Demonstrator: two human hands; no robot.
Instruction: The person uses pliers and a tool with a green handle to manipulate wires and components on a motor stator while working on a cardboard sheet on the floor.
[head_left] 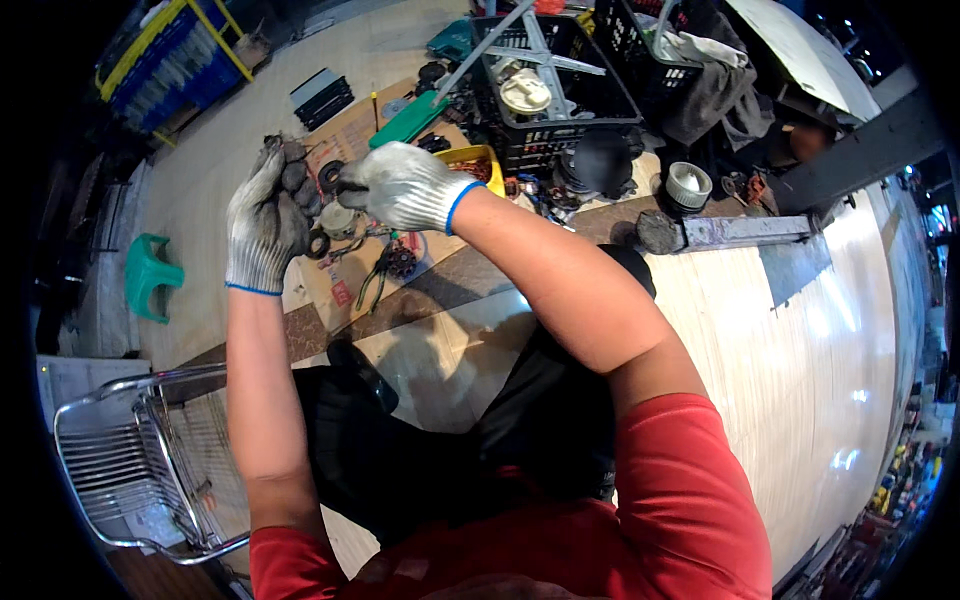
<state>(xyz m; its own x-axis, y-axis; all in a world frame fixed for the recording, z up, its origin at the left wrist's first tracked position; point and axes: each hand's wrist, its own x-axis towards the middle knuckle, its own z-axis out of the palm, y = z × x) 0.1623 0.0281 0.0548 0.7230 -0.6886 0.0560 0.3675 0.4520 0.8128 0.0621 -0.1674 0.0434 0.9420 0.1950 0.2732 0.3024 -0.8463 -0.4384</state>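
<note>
Toward the upper left of the frame, the white-knit-gloved left hand (265, 225) and matching blue-cuffed right hand (408, 188) flank a round beige part (338, 219) on flat brown cardboard (322, 281), presumably laid to protect the floor, though I can't tell what either grips.

The left arm (265, 385) stretches nearly straight toward the far left, its gloved left hand (262, 225) turned palm to the right with fingers pointing far. The right arm (560, 275), bent at the elbow, reaches far and left, the gloved right hand (408, 188) curled near the left one.
</note>
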